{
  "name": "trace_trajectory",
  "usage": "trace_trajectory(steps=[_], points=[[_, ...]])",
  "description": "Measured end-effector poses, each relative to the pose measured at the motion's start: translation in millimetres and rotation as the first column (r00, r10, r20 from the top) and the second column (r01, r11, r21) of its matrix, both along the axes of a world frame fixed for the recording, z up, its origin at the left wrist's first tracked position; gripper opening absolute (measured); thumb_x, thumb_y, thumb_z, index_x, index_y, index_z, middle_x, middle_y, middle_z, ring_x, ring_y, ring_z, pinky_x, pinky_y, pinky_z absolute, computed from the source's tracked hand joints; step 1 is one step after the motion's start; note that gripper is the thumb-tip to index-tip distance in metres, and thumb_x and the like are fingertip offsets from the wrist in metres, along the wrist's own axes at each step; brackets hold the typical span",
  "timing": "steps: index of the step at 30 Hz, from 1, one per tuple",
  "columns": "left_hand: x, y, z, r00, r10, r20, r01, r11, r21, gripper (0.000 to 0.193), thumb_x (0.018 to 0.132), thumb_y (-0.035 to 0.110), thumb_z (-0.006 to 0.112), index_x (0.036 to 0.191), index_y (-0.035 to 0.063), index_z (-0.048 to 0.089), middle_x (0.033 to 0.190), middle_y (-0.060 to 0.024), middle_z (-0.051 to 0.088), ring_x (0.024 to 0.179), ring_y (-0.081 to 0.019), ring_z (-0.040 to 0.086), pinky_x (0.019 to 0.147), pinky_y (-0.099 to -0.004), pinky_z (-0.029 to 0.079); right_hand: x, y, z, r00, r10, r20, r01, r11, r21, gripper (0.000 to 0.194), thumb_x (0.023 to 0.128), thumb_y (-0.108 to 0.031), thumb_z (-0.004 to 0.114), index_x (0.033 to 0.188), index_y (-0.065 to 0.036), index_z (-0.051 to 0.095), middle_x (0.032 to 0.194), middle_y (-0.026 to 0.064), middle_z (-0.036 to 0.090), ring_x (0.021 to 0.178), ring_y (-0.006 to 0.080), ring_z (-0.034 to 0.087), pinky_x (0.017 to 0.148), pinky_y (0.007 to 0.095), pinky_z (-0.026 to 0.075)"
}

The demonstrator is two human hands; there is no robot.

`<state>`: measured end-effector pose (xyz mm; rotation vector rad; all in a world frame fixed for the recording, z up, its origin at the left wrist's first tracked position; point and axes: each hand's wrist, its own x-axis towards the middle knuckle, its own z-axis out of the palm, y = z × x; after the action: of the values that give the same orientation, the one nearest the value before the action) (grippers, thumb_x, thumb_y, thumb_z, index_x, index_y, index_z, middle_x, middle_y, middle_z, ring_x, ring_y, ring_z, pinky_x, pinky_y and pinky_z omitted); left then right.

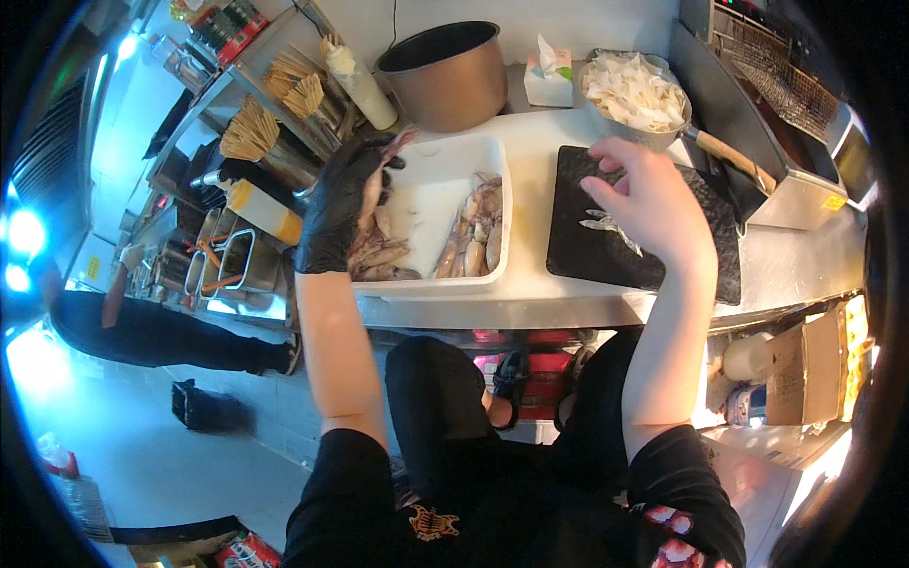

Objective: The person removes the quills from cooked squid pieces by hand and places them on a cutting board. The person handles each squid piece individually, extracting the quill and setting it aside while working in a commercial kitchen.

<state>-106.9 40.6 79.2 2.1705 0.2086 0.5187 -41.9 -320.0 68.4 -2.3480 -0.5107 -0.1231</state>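
My left hand (334, 206), in a black glove, grips a raw squid (374, 183) above the left side of a white plastic tray (505, 213). The squid's tentacles stick up past the fingers. More squid (383, 263) lie beneath that hand in the tray's near left corner, partly hidden by it. A second pile of squid (476, 238) fills the tray's right side. Bare and with thumb and fingers apart, my right hand (643, 192) hovers over a black cutting board (586, 252). Whitish, translucent scraps (603, 222) lie on the board, partly covered by that hand.
Behind the tray stand a brown pot (447, 92), a tissue box (549, 82) and a wooden-handled pan (635, 99) heaped with pale slices. A metal fryer (809, 192) borders the right. Wooden skewers (252, 131) and a squeeze bottle (366, 89) stand left. Another person (163, 330) is farther left.
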Motion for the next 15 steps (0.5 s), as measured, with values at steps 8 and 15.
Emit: trace_trajectory(steps=[8, 15], points=[[-27.2, -54.8, -17.7, 0.993, -0.099, 0.060, 0.107, 0.984, -0.143, 0.052, 0.092, 0.005, 0.078, 0.142, 0.0055, 0.062, 0.125, -0.0099, 0.070, 0.104, -0.0189, 0.069, 0.092, -0.0323, 0.056, -7.3, 39.5, -1.4, 0.985, 0.142, 0.103, -0.155, 0.979, 0.134, 0.033, 0.093, -0.011, 0.078, 0.124, 0.000, 0.072, 0.112, 0.0152, 0.075, 0.088, 0.0231, 0.074, 0.083, 0.0364, 0.059], [-39.1, -51.4, -34.2, 0.968, -0.159, 0.192, 0.186, 0.973, -0.134, 0.042, 0.086, -0.002, 0.084, 0.124, 0.0027, 0.067, 0.116, -0.0077, 0.073, 0.107, -0.0166, 0.070, 0.096, -0.0339, 0.057, -22.3, 99.3, -20.3, 0.851, 0.293, 0.436, -0.447, 0.840, 0.308, 0.028, 0.091, -0.007, 0.077, 0.118, -0.001, 0.074, 0.115, 0.0139, 0.075, 0.107, 0.0295, 0.071, 0.095, 0.0404, 0.056]])
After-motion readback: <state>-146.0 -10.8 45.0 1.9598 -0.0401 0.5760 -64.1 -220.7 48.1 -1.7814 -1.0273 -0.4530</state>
